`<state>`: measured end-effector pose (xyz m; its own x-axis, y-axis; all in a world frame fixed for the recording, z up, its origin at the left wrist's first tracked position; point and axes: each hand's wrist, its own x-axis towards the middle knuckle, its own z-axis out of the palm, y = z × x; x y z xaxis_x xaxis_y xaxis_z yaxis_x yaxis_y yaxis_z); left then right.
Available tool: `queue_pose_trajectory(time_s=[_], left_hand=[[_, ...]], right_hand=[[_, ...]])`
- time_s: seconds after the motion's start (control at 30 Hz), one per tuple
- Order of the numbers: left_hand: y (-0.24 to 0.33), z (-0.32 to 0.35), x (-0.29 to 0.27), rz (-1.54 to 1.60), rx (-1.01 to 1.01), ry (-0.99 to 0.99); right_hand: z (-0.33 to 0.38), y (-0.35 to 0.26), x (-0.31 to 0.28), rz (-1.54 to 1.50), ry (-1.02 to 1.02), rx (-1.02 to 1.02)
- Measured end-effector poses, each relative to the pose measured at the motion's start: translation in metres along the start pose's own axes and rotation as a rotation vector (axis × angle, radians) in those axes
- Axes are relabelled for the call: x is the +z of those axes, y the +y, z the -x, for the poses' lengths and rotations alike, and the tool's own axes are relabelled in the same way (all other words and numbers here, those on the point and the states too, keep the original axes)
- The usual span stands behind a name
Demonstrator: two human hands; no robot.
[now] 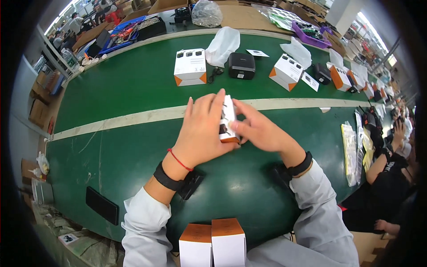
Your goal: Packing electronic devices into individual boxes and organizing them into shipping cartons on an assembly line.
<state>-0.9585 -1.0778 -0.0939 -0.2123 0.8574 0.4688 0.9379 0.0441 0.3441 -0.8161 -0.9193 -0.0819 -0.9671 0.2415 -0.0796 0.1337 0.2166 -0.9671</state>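
Note:
Over the middle of the green table [129, 162], a small white carton with orange ends [227, 115] is held between both my hands. My left hand [195, 124] wraps the carton's left side and top, its fingers covering much of it. From the right, my right hand [262, 131] grips the carton with thumb and fingers. Dark straps circle both wrists, with a black device [191, 184] beneath the left one. Close to my body stand two white boxes with orange-brown tops [195, 236], side by side.
A black phone [102, 205] lies at the left. Beyond the pale strip are a white carton [190, 66], a black case [242, 66], a cable [215, 74] and another carton [286, 72]. Flat packets [350, 153] lie at the right, near another person's arm [378, 171].

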Motion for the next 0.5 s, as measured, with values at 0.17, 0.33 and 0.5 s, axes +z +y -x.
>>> queue_pose_trajectory(time_s=[0.17, 0.33, 0.5], left_hand=[[-0.035, -0.009, -0.019, 0.277, 0.058, -0.054], [-0.046, -0.009, -0.027, 0.571, 0.240, -0.242], [-0.043, -0.006, -0.038, 0.578, 0.233, -0.351]], right_hand=[[0.001, 0.004, -0.007, 0.770, 0.174, -0.659], [0.008, -0.005, 0.007, 1.006, 0.144, -0.816], [0.009, -0.007, 0.026, 1.056, 0.193, -0.958]])
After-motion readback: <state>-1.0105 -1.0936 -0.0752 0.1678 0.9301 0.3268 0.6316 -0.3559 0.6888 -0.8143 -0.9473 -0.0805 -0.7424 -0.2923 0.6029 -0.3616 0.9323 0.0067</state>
